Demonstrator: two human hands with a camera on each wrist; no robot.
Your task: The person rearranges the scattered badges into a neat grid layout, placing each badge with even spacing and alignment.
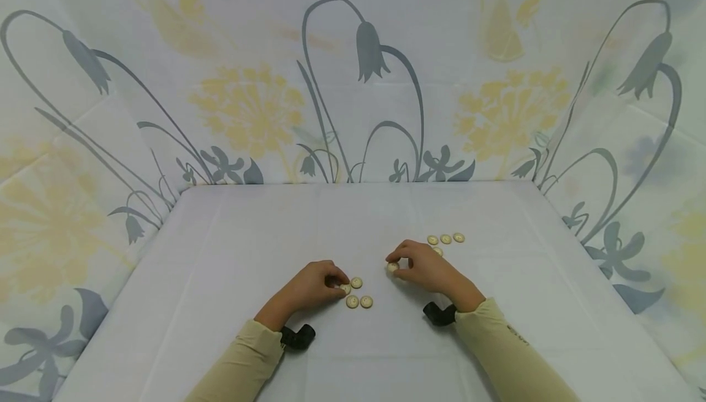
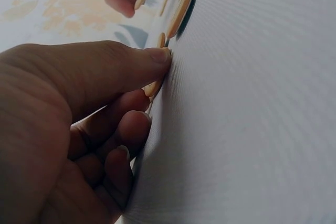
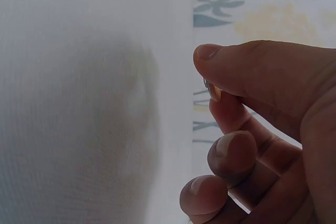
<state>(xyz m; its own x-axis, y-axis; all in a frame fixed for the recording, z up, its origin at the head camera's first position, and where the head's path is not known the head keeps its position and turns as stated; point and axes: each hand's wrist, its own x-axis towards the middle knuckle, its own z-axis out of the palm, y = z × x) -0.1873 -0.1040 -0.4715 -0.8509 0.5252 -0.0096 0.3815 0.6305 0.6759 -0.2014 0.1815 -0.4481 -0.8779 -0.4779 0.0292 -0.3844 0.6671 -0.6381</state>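
My left hand (image 1: 311, 285) pinches a pale, round wooden button (image 1: 345, 288) by its edge between thumb and fingers, low at the white cloth. In the left wrist view, the thumb covers much of that button (image 2: 152, 87). Right beside it lie three like buttons, one behind (image 1: 356, 282) and two in front (image 1: 360, 301). Farther right, my right hand (image 1: 427, 267) holds another button (image 1: 393, 267) between thumb and index finger. The right wrist view shows this button (image 3: 214, 92) mostly hidden by the thumb and raised off the cloth.
Behind the right hand, a row of three buttons (image 1: 445, 239) lies on the white-covered table (image 1: 265, 224), with one more button (image 1: 438, 251) partly hidden by the hand. Floral cloth walls (image 1: 342, 114) rise at the back and both sides. Each wrist carries a black camera (image 1: 438, 314).
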